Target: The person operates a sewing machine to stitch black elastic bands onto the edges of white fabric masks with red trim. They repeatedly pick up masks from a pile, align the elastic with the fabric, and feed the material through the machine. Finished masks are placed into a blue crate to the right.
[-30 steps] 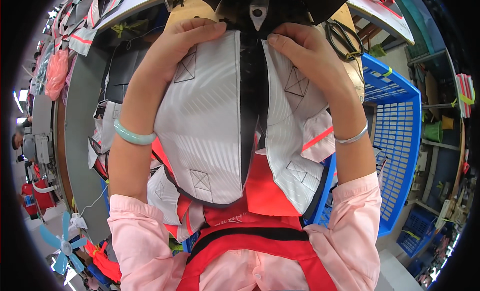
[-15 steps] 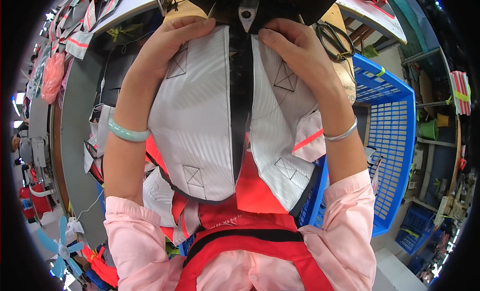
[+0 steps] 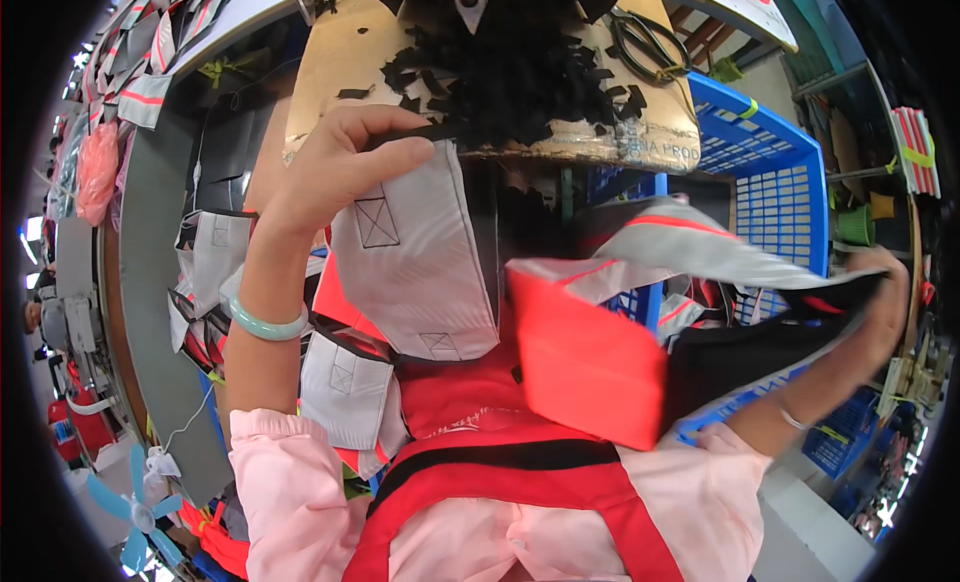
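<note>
My left hand [image 3: 372, 167] pinches the top edge of a grey fabric panel [image 3: 420, 252], thumb in front, near the board's front edge. The panel hangs down, with black edging and stitched crossed boxes near its top and bottom. Stretched far out to the right, my right hand [image 3: 880, 307] grips the end of a second fabric piece [image 3: 690, 232], grey with red and black parts. That piece is blurred and sweeps across in front of the blue basket [image 3: 815, 212]. The fingers of my right hand are partly smeared by motion, but the cloth's end is in them.
Black scraps [image 3: 520, 82] heap on the wooden board [image 3: 335, 57] under a dark machine with a pointed metal tip [image 3: 470, 4]. Black-handled scissors [image 3: 650, 47] lie at its right. More grey panels [image 3: 345, 382] hang at my left, beside a grey board [image 3: 160, 282]. A blue fan [image 3: 140, 512] stands lower left.
My right hand has swung from the machine far out to the right with one fabric piece, apart from the other. My left hand has come down and nearer with its panel, uncovering the black scraps.
</note>
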`<state>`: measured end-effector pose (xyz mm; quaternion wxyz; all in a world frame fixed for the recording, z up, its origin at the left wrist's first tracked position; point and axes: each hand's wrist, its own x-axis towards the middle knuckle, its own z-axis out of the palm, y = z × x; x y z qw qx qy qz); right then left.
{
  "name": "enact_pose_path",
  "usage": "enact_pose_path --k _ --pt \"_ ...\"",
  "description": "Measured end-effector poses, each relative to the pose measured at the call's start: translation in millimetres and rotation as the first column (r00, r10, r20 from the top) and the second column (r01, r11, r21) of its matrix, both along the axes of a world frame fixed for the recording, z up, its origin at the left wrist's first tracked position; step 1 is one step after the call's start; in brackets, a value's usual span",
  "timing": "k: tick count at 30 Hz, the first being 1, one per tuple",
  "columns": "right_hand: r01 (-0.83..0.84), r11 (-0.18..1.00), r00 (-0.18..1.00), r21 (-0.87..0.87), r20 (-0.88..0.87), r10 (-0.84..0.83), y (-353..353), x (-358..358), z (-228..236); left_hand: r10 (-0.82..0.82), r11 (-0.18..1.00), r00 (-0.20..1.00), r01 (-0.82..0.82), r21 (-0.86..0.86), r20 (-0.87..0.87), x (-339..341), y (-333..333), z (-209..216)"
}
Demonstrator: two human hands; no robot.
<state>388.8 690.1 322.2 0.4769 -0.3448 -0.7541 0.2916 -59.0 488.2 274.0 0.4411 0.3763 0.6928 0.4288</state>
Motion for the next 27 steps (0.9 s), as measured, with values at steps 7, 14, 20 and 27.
enact_pose_path --k 7,14,20,27 --pt "0.783 0.57 0.587 0.248 0.004 -0.809 109 282 94 -0.047 0.993 0.998 0.052 0.103 -0.049 26 2 10" --pt "0.204 0.893 0.825 0.4 0.421 -0.377 50 2 42 -0.049 0.998 0.996 0.052 0.047 -0.068 38 17 20" --pt "-0.576 0.725 0.796 -0.377 -0.056 0.603 -39 -243 -64 -0.066 0.993 0.969 0.086 0.074 -0.24 31 26 18" --pt "-0.561 0.778 0.826 -0.282 -0.127 0.55 -60 -264 -91 0.023 1.0 0.965 -0.018 0.021 -0.262 7 14 -12"
